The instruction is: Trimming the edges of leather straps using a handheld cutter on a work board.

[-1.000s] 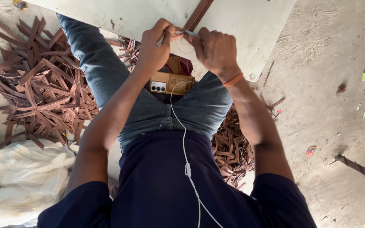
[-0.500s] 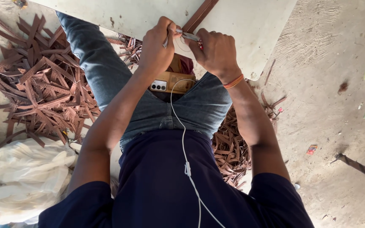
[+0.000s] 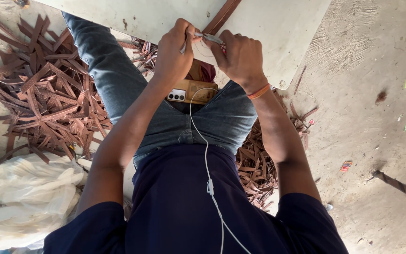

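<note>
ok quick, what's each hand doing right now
Left hand: closed around a small metal tool.
Right hand: closed, fingers pinching the brown strip over the white board.

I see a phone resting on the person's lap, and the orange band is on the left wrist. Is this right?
Not quite. The head view shows the orange band on the right wrist, just below the right hand, not the left. The phone does rest on the lap.

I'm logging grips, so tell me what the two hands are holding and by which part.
Both the left hand and the right hand pinch a small metal tool by its ends, above the brown strip. What kind of tool cannot be told.
</note>
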